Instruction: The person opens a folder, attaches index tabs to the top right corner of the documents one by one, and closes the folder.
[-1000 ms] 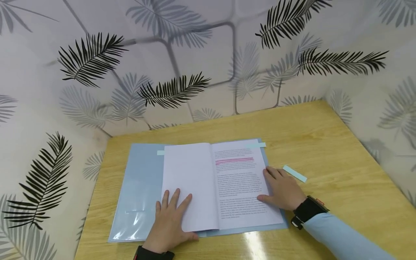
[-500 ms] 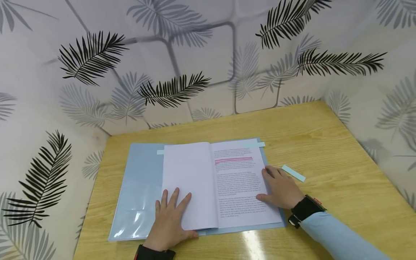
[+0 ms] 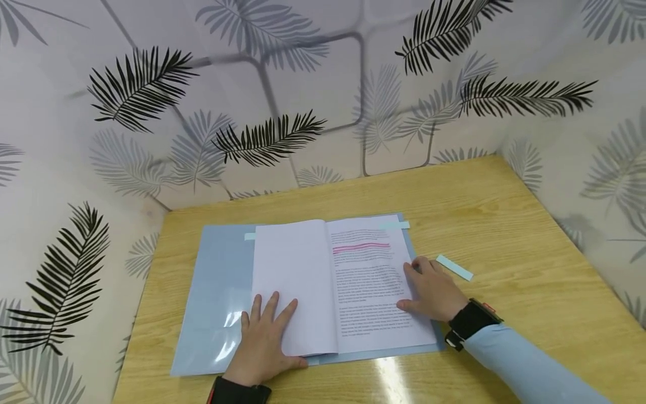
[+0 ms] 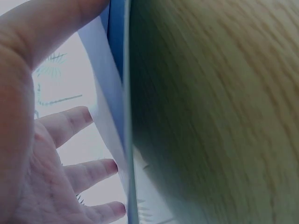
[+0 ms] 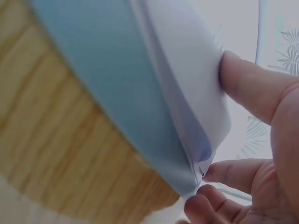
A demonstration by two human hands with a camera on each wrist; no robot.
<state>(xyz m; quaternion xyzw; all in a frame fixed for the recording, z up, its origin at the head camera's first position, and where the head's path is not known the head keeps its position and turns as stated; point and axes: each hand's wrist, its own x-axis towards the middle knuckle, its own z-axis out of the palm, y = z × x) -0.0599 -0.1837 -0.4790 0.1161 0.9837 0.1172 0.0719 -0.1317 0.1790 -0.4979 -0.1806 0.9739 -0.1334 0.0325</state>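
A light blue folder [image 3: 212,292] lies spread on the table, with white sheets inside. The left-hand page [image 3: 292,258] is blank; the right-hand page [image 3: 370,314] bears printed text and pink highlighted lines near its top. My left hand [image 3: 264,342] rests, fingers spread, over the blank page's lower left and the folder's bottom edge. At the right margin my right hand [image 3: 436,292] touches the text page with its thumb. In the right wrist view its index finger [image 5: 238,175] meets the sheets' edge, other fingertips lie by the folder's edge, and the thumb [image 5: 247,81] stays apart from them.
Pale blue tabs stick out at the text page's upper right [image 3: 396,225] and beside the blank page's top left [image 3: 249,237]. A loose pale blue strip [image 3: 455,267] lies on the wooden table [image 3: 454,202], near the right hand. Leaf-patterned cloth [image 3: 328,84] surrounds the table.
The right hand's index finger has bent slightly and shifted a little left onto the text page's edge. The left hand stays in place.
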